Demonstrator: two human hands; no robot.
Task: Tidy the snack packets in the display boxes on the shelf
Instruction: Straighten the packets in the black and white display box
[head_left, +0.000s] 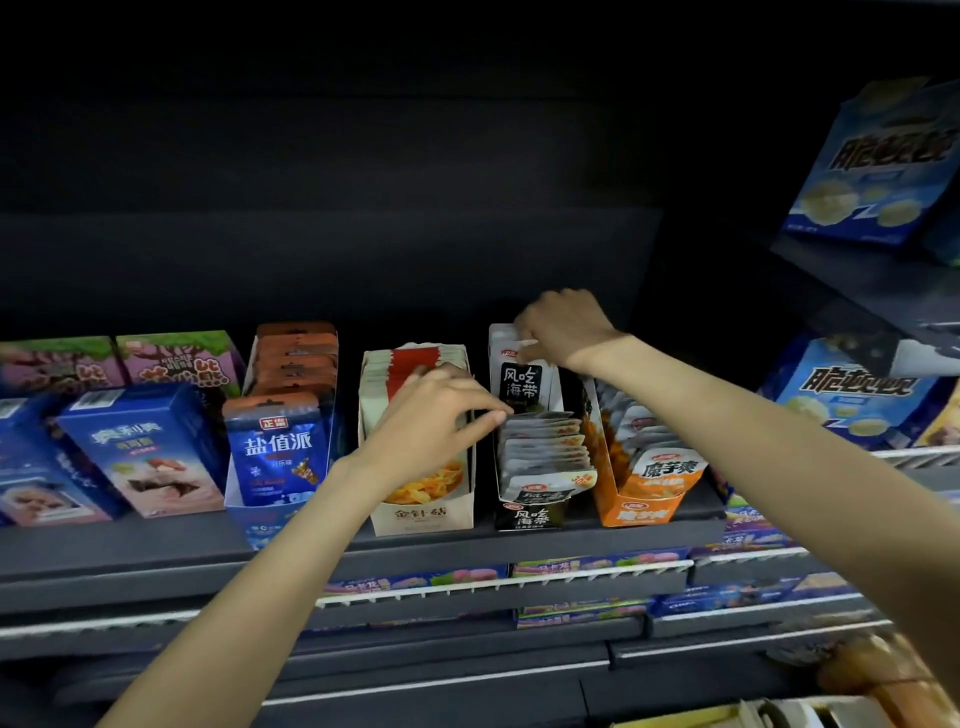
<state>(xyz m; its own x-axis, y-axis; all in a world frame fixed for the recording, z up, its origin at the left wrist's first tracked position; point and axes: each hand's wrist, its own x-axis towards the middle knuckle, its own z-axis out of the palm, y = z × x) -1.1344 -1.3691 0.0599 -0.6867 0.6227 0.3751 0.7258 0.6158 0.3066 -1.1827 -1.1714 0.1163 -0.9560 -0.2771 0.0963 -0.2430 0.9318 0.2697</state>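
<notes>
Four open display boxes stand side by side on the dark shelf (467, 551). The black box (530, 514) holds a row of grey-white packets (543, 447). Behind them one white and black packet (519, 387) stands raised, and my right hand (563, 325) pinches its top edge. My left hand (441, 410) hovers over the cream box (421, 514), fingertips reaching right and touching the rear packets of the black box. The cream box holds red and white packets (415, 358). An orange box (644, 493) stands to the right, a blue box (270, 467) to the left.
Blue and purple cartons (140, 447) stand at the shelf's left. Blue cracker boxes (872, 166) sit on the right-hand shelves, one above and one at shelf height. Lower shelves with white price rails (498, 584) hold more packets. The wall behind the boxes is dark.
</notes>
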